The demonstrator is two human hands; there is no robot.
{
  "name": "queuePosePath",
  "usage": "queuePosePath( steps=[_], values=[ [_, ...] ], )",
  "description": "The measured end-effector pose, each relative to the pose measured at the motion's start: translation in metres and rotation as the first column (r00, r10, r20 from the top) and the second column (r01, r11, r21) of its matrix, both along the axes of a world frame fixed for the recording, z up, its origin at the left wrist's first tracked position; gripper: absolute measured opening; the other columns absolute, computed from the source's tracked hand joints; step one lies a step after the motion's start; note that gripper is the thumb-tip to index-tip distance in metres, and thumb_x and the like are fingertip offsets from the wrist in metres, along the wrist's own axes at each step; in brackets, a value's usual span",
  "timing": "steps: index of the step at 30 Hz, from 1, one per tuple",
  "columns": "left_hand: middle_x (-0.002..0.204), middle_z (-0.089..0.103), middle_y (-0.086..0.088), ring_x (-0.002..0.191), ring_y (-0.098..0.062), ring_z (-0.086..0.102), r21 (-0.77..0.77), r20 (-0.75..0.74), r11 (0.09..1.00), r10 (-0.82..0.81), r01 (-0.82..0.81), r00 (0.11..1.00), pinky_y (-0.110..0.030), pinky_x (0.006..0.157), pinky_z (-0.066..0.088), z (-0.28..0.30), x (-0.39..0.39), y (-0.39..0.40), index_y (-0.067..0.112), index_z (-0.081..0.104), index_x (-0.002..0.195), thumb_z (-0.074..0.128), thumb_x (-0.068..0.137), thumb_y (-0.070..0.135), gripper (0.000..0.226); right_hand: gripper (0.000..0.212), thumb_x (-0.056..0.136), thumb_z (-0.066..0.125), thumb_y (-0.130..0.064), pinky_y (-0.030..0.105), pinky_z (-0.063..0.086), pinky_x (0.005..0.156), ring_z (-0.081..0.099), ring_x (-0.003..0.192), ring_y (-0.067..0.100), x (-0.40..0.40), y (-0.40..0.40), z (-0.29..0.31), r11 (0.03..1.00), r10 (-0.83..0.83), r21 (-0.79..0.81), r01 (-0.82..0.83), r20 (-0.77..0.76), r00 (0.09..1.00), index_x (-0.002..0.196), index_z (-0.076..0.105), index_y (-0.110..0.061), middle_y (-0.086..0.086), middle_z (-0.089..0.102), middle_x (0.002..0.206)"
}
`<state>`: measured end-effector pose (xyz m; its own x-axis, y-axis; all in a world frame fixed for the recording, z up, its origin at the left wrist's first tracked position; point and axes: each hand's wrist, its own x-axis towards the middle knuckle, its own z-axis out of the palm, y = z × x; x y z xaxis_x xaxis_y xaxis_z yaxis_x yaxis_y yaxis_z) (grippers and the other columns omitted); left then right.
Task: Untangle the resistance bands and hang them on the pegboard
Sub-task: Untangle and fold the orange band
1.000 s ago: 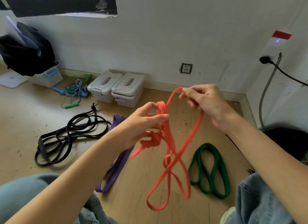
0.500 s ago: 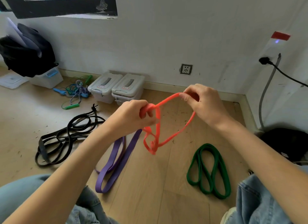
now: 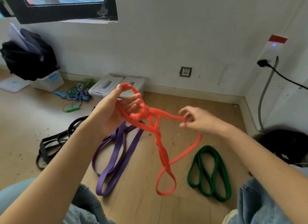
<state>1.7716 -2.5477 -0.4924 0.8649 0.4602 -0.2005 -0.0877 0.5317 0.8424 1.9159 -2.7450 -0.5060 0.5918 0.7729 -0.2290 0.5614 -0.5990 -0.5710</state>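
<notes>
Knees: blue denim (image 3: 260, 205) at the bottom corners, either side of the floor patch
Floor: pale wood boards (image 3: 141, 202), scattered with small dark flecks
Orange band: orange band (image 3: 162, 150) held in the air between both hands; a knotted bunch sits just right of the left palm; below it the strands twist together and end in a hanging loop above the floor
Left hand: left hand (image 3: 115, 110) palm up, fingers curled round a top loop of the orange band, thumb raised against that loop
Right hand: right hand (image 3: 200, 120) pinches a strand running right from the knot; fingertips blurred; another strand drops away beneath the wrist
Purple band: purple band (image 3: 115, 157) flat on the floor below the left forearm, folded in long loops
Green band: green band (image 3: 210, 172) on the floor to the right, coiled, apart from the orange loop
Black bands: black bands (image 3: 55, 143) in a heap at the left, partly behind the left arm
Far: two grey lidded boxes (image 3: 106, 87) against the wall; skipping ropes (image 3: 76, 95) beside them; a black bag (image 3: 30, 57) on a clear bin at far left
</notes>
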Motion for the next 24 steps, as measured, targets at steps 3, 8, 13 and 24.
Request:
queuePosePath(
  steps=[3, 8, 13, 24],
  values=[
    [0.085, 0.073, -0.011, 0.056, -0.011, 0.069, -0.130, -0.012, 0.986, -0.111, 0.108, 0.994, -0.020, 0.048, 0.055, -0.003, 0.007, -0.017, 0.009, 0.050, 0.119, 0.038, 0.097, 0.039, 0.039, 0.042, 0.084, 0.067, -0.021, 0.021, 0.053, 0.076, 0.065, 0.096, 0.014, -0.021, 0.010, -0.010, 0.966, 0.187, 0.237, -0.107, -0.348, 0.919, 0.123, 0.051, -0.020, 0.000, 0.060, 0.121],
    [0.077, 0.068, -0.011, 0.045, -0.006, 0.056, -0.124, -0.059, 0.991, -0.059, 0.051, 0.997, -0.012, 0.028, 0.033, -0.007, 0.010, -0.012, 0.012, 0.047, 0.120, 0.044, 0.097, 0.032, 0.031, 0.022, 0.093, 0.054, -0.013, 0.021, 0.043, 0.052, 0.060, 0.058, 0.013, -0.022, 0.012, -0.009, 0.919, 0.296, 0.384, -0.085, -0.532, 0.794, 0.109, 0.065, -0.022, 0.006, 0.072, 0.093],
    [0.072, 0.052, -0.007, 0.044, -0.014, 0.047, 0.699, -0.548, 0.664, 0.259, 0.266, 0.795, -0.019, 0.034, 0.033, -0.032, 0.004, 0.009, 0.009, 0.054, 0.102, 0.043, 0.098, 0.031, 0.025, 0.031, 0.100, 0.035, -0.020, 0.024, 0.054, 0.051, 0.070, 0.065, 0.019, 0.011, 0.004, 0.006, 0.716, 0.101, 0.448, 0.536, -0.826, 0.555, 0.105, 0.064, -0.007, 0.012, 0.073, 0.090],
    [0.089, 0.070, -0.003, 0.088, -0.014, 0.066, 0.608, -0.423, 0.506, -0.446, 0.612, 0.789, -0.026, 0.083, 0.052, -0.059, 0.021, -0.044, 0.008, 0.065, 0.098, 0.062, 0.086, 0.005, 0.012, 0.028, 0.080, 0.048, -0.001, 0.041, 0.055, 0.085, 0.065, 0.102, 0.033, -0.012, 0.008, 0.023, 0.593, 0.566, 0.582, 0.557, -0.793, 0.226, 0.100, 0.067, 0.004, 0.023, 0.066, 0.106]
  ],
)
